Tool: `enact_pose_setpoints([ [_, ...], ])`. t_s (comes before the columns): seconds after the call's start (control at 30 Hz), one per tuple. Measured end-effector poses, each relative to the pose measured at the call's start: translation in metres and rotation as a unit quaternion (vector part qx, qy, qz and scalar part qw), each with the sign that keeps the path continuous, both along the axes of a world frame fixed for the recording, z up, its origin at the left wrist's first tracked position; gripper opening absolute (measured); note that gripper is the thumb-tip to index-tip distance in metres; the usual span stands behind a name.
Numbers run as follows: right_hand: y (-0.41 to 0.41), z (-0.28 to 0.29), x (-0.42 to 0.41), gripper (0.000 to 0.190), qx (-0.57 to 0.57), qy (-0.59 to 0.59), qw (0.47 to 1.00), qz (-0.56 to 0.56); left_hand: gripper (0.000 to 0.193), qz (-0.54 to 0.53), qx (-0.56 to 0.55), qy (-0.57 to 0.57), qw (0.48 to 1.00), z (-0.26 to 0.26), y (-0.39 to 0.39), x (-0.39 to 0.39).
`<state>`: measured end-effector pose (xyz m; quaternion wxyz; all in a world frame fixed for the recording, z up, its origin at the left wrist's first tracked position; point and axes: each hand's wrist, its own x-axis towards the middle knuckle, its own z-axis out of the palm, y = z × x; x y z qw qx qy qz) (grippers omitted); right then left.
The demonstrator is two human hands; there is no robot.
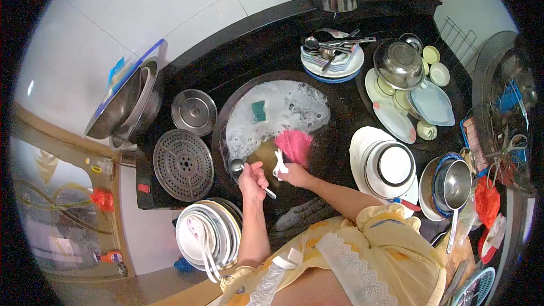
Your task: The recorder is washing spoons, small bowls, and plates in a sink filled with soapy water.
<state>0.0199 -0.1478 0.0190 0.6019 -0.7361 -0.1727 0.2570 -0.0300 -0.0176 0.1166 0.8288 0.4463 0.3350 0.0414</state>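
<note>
My left hand (pixel 252 179) grips a metal spoon (pixel 270 193), its bowl pointing left and its handle end showing below my fingers. In my right hand (pixel 294 175) is a small white utensil (pixel 280 164); its exact kind is unclear. Just beyond that hand is a blurred pink cloth (pixel 294 145), and I cannot tell whether the fingers hold it too. Both hands are over a large round wok-like basin (pixel 224 125) of murky water with thick white suds (pixel 289 93). A green scouring sponge (pixel 258 111) lies on the foam.
Left of the basin lie a perforated steamer plate (pixel 183 165) and a metal lid (pixel 194 111). Stacked bowls (pixel 193 238) stand at front left. Plates with cutlery (pixel 333 57), a metal bowl (pixel 398 63), white dishes (pixel 361 157) and a saucepan (pixel 458 182) crowd the back and right.
</note>
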Motion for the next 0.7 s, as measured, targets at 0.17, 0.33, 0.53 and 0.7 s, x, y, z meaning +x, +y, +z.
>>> enact_pose_setpoints([
  [0.17, -0.004, 0.000, -0.001, 0.035, -0.151, -0.020, 0.987, 0.048, 0.040, 0.013, -0.064, -0.054, 0.996, 0.010, -0.003, 0.002],
  [0.33, -0.008, 0.012, 0.010, 0.032, -0.149, -0.068, 0.984, 0.072, 0.042, -0.015, -0.037, -0.094, 0.995, 0.006, 0.000, 0.002],
  [0.53, -0.015, 0.042, 0.032, 0.025, -0.030, -0.100, 0.994, -0.011, 0.044, -0.041, 0.009, -0.136, 0.990, 0.004, 0.008, 0.005],
  [0.7, -0.023, 0.078, 0.016, 0.026, -0.284, -0.624, 0.723, -0.087, 0.043, -0.024, 0.027, -0.120, 0.992, 0.004, 0.007, 0.005],
])
